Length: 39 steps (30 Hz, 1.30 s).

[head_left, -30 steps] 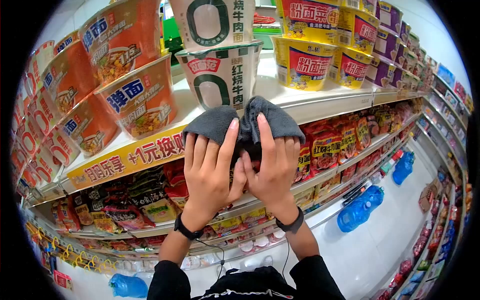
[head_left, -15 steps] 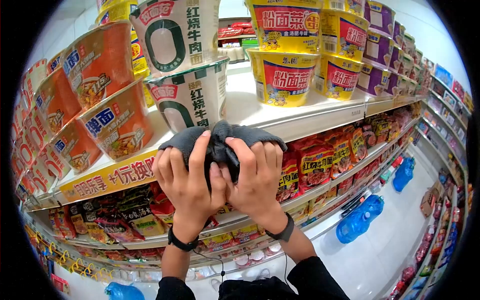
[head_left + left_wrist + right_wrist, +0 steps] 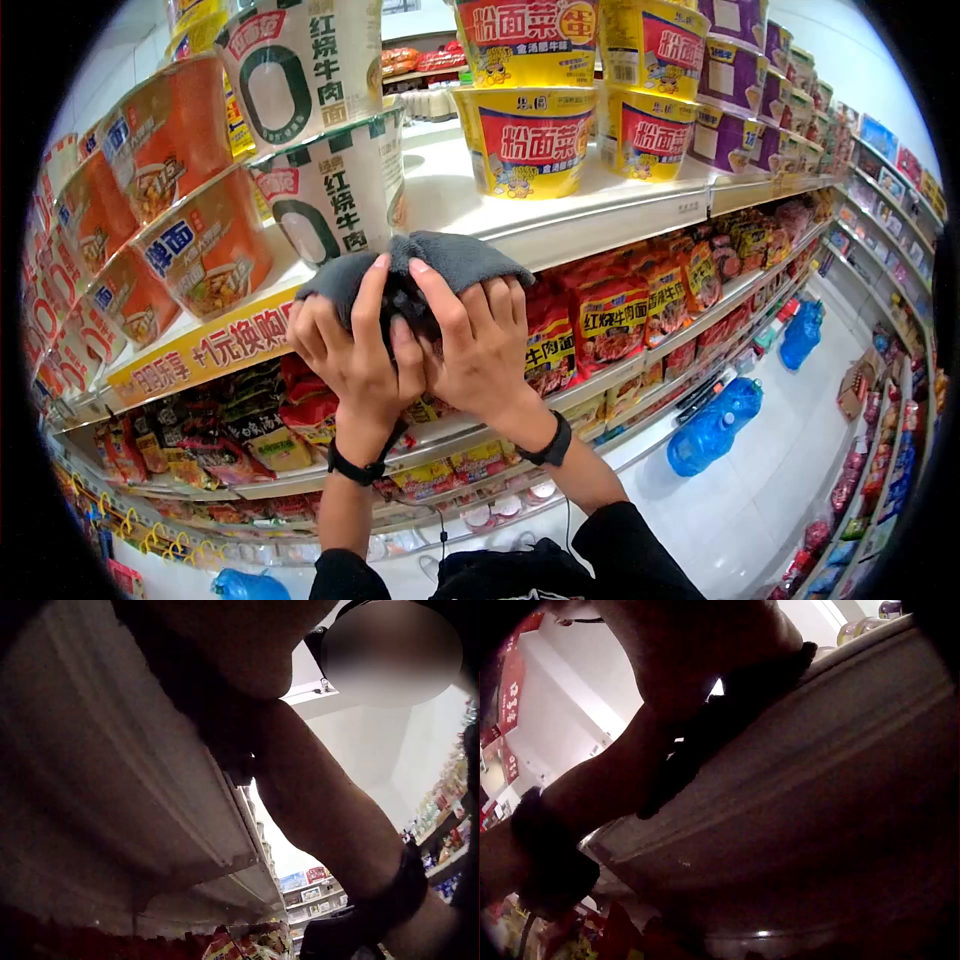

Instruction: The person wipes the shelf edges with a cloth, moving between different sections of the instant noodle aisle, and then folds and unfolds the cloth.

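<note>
A dark grey cloth (image 3: 415, 262) lies bunched over the front edge of the upper shelf, just below a stack of white noodle cups (image 3: 335, 190). My left hand (image 3: 365, 345) grips its left part, with the forefinger stretched along the top of it. Beside it, my right hand (image 3: 472, 345) holds the right part in the same way. Both thumbs point inward and come together beneath the folds. In the left wrist view a dim hand (image 3: 247, 652) shows close under the shelf. The right wrist view has a shadowed hand (image 3: 697, 645) along the shelf's underside.
Orange noodle cups (image 3: 205, 240) stand stacked on the left, yellow cups (image 3: 530, 140) and purple cups (image 3: 730, 90) on the right. A yellow price strip (image 3: 200, 350) runs along the shelf front. Bagged noodles (image 3: 610, 320) fill the shelf below. Blue water jugs (image 3: 712, 425) stand on the floor.
Both hands and the cloth have shifted left in the head view, along with the shelf and cups. The cloth's raised fold between the hands has flattened. Both hands keep their hold.
</note>
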{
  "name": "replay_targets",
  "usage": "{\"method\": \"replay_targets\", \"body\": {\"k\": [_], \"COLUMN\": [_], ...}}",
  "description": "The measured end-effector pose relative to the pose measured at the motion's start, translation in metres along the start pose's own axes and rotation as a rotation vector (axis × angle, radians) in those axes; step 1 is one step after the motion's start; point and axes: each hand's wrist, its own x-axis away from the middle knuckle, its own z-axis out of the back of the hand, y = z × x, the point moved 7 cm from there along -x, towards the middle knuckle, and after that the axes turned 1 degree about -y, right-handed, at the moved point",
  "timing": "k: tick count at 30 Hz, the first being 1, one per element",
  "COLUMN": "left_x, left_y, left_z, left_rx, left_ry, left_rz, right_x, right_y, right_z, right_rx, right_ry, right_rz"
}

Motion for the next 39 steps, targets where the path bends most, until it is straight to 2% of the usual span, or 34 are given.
{"method": "replay_targets", "body": {"k": [7,13,15,18,21,25,31,35,39], "left_x": [-0.012,-0.034,-0.044,-0.044,-0.04,-0.04,-0.04,-0.039,-0.037], "left_y": [0.026,0.06,0.07,0.073,0.072,0.072,0.07,0.069,0.069], "left_z": [-0.014,-0.033,-0.04,-0.05,-0.053,-0.052,-0.05,-0.05,-0.052], "left_rx": [0.072,0.156,0.146,0.108,0.042,0.047,0.122,0.169,0.156], "left_ry": [-0.083,-0.062,-0.101,-0.064,0.054,0.041,-0.01,-0.025,-0.032], "left_rz": [-0.093,-0.08,-0.011,0.021,0.001,0.033,0.078,0.074,0.08], "right_x": [-0.012,-0.02,-0.022,-0.022,-0.019,-0.015,-0.026,-0.047,-0.055], "right_y": [0.031,0.071,0.08,0.085,0.084,0.084,0.081,0.084,0.09], "right_z": [0.008,0.03,0.032,0.032,0.027,0.022,0.029,0.039,0.033], "right_rx": [0.042,0.152,0.183,0.219,0.247,0.272,0.262,0.173,0.166], "right_ry": [0.03,0.117,0.132,0.143,0.181,0.242,0.184,0.118,0.047], "right_rz": [0.002,-0.065,-0.055,-0.028,-0.032,-0.033,-0.079,0.01,0.0]}}
